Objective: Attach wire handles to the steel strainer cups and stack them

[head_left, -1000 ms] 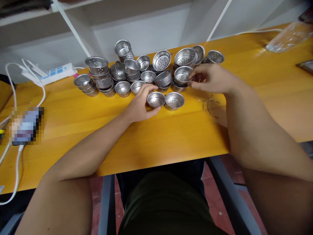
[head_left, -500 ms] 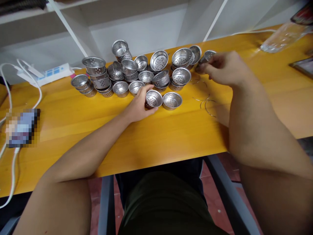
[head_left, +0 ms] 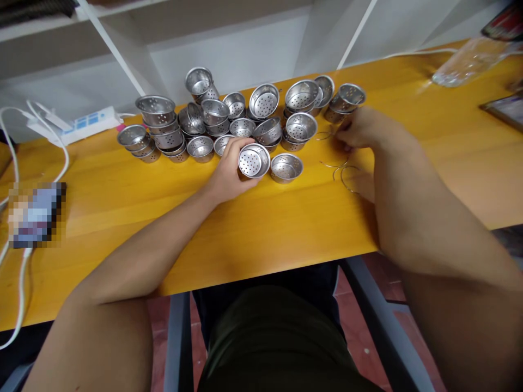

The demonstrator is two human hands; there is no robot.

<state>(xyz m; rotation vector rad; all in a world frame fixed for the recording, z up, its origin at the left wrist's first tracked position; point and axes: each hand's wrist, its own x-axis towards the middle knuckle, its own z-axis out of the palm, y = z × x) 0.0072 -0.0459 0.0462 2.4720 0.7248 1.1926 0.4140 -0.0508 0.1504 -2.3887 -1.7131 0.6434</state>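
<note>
My left hand (head_left: 231,171) is closed around a small perforated metal cup (head_left: 254,161), its mouth tilted toward me and its holed bottom showing. Just right of it, a second perforated cup (head_left: 286,167) stands upright on the table. Over the table on the right, my right hand (head_left: 359,130) has bent fingers slightly apart, with nothing visible in them. Its fingertips are close to thin wire rings (head_left: 349,178) lying on the wood. Behind this hand, a perforated cup (head_left: 349,97) sits in another one, forming a short stack.
Several stacks of perforated cups (head_left: 155,111) fill the back of the table (head_left: 245,234). A power strip (head_left: 92,124) and a phone (head_left: 38,215) with white cables lie at the left. A clear plastic bottle (head_left: 466,62) lies at the back right, near a dark-edged flat object (head_left: 504,111).
My right hand has let go of the cup on the back-right stack and come down toward the wire rings. My left hand has raised and tilted its cup slightly.
</note>
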